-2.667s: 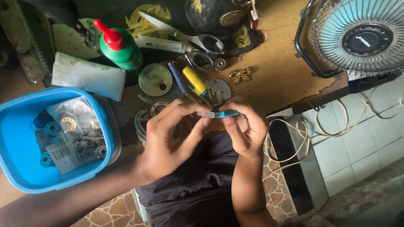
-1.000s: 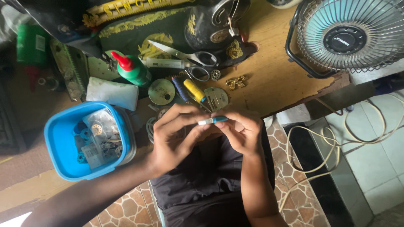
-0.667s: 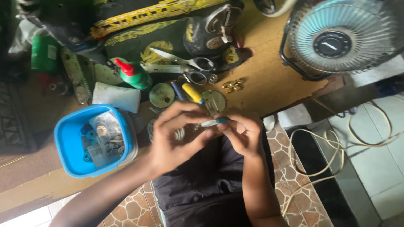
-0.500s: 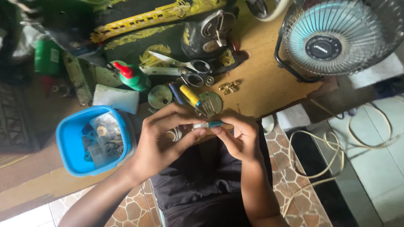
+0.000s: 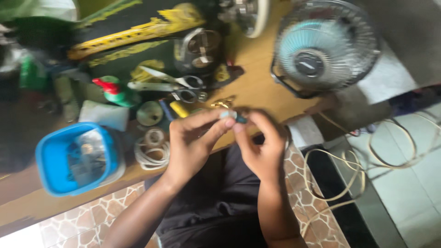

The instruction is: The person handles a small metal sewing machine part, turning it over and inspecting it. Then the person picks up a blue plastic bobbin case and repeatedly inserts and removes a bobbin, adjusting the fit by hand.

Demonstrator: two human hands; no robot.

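in the middle of the frame, the left hand [image 5: 190,147] and the right hand [image 5: 262,149] meet over the edge of the wooden counter [image 5: 257,87]. both pinch a tiny teal and white stick-shaped thing [image 5: 233,116] between their fingertips, so each grip is closed on it. it looks very light and thin (too blurry to say what it is made of). it could slip or drop easily, so i think pinching it near both ends, as the fingers do, is the best hold. just left of the hands lies a loose coil of pale cord [image 5: 152,149]. at lower left sits a blue plastic tub of small parts [image 5: 76,158]. silver scissors [image 5: 170,82] lie above, and a small round fan [image 5: 324,48] stands at upper right.
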